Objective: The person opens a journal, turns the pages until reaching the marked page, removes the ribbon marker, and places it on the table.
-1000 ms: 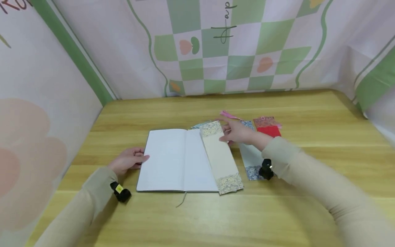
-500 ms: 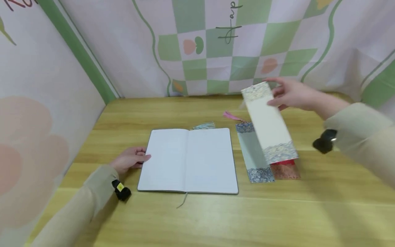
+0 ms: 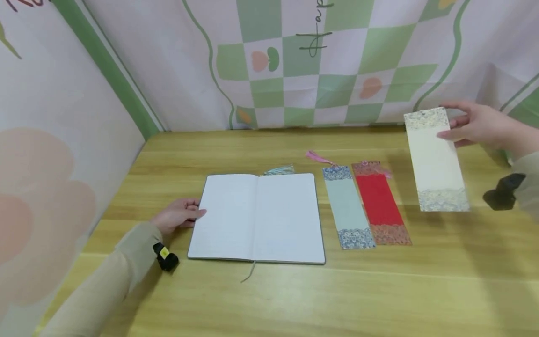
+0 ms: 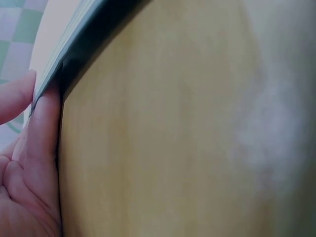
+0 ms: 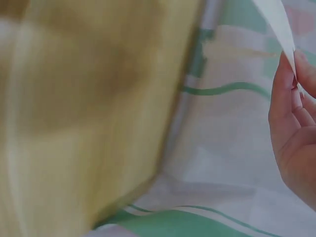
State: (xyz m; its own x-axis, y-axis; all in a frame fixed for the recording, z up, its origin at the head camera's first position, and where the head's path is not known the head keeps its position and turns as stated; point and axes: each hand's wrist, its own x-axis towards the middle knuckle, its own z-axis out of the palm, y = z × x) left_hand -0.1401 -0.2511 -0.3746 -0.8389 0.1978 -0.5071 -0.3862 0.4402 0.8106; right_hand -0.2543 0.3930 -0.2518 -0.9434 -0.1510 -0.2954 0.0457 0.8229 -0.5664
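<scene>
The right grip pinches a long cream paper bookmark that hangs beside it above the wooden worktop, maybe so it won't crumple. The left grip pinches an open white-paged notebook by its edge, probably to stop it sliding.

Beyond the right page of the open notebook, thin dark lettering on the checked hanging cloth reads "Hap". It is turned on its side and climbs away from the notebook: the big "H" lies nearest, then the "a", then the "p", which runs into the upper edge of the head view. Far beyond the notebook and well to its left, brownish letters on the pale side cloth seem to begin "Ro"; the rest is cut off. Just left of the notebook's near left corner, a yellow label sits on a black wrist device, its marks too small to read.
</scene>
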